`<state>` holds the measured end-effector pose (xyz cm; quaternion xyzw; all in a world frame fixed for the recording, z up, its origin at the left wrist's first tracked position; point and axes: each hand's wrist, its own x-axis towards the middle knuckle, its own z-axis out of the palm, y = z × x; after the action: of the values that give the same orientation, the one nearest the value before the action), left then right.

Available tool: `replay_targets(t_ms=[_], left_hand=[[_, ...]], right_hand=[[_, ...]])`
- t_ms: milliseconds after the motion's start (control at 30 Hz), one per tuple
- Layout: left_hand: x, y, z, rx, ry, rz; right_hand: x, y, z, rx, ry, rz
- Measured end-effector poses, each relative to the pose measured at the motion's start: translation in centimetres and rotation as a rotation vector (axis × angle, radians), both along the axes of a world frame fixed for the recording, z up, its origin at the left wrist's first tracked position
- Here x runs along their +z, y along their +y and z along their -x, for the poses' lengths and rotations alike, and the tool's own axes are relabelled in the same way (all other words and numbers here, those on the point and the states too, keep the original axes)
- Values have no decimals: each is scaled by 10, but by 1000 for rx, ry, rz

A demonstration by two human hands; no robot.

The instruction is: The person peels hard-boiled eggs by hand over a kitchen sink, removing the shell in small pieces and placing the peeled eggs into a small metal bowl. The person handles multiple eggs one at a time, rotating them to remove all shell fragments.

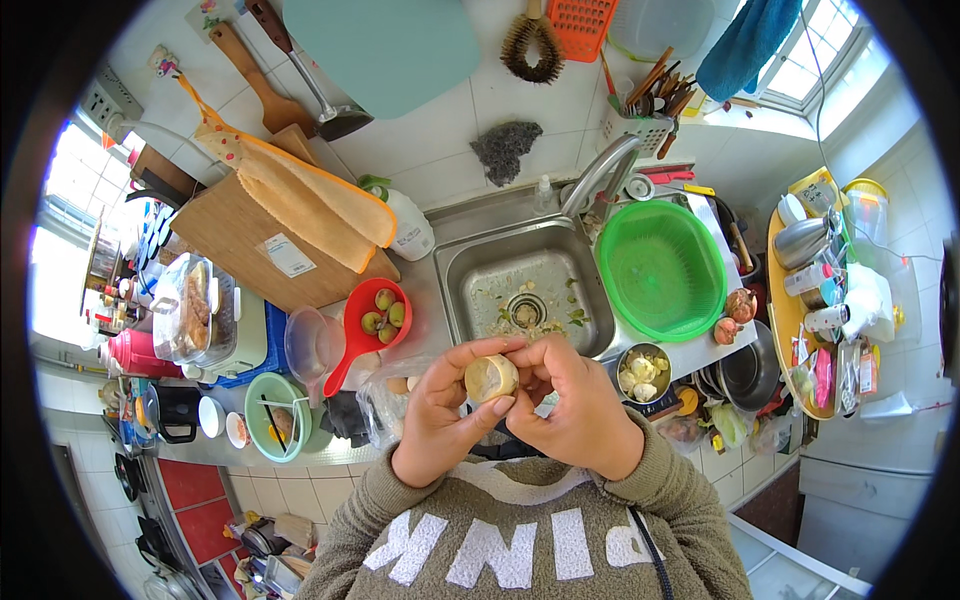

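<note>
Over the front edge of the sink, my left hand (444, 405) grips a short, round, pale yellow piece (491, 379) between thumb and fingers. Its hollowed-looking face is turned up; exactly what food it is, I cannot tell. My right hand (574, 401) has its bent fingers around the right side of the same piece, and their tips are partly hidden. Behind both hands is the steel sink (480, 281), with pale peelings and green scraps (574, 311) around its drain. A small metal bowl (628, 390) of pale yellow chunks (641, 371) stands right of my right hand.
A green plastic basin (664, 274) stands right of the sink beneath the faucet (600, 172), near onions (739, 306). Left are a red strainer (349, 345) holding several green fruits (384, 300), a clear scoop (309, 349), a pale green basin (289, 397) and a leaning wooden board (247, 232).
</note>
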<state>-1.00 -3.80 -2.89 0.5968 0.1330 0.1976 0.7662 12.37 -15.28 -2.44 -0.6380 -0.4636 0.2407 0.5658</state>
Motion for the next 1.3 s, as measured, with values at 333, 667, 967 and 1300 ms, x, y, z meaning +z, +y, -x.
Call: replay_targets(t_ms=[333, 667, 967, 1300], left_hand=[[-2, -2, 1, -4, 64, -70], [-11, 8, -9, 39, -182, 36], [-12, 8, -6, 38, -165, -161], [-12, 7, -3, 13, -91, -352]], right_hand=[[5, -5, -6, 14, 94, 42], [1, 3, -29, -225, -393, -142], [16, 3, -18, -117, -555, -140], [17, 1, -15, -142, -705, -141]])
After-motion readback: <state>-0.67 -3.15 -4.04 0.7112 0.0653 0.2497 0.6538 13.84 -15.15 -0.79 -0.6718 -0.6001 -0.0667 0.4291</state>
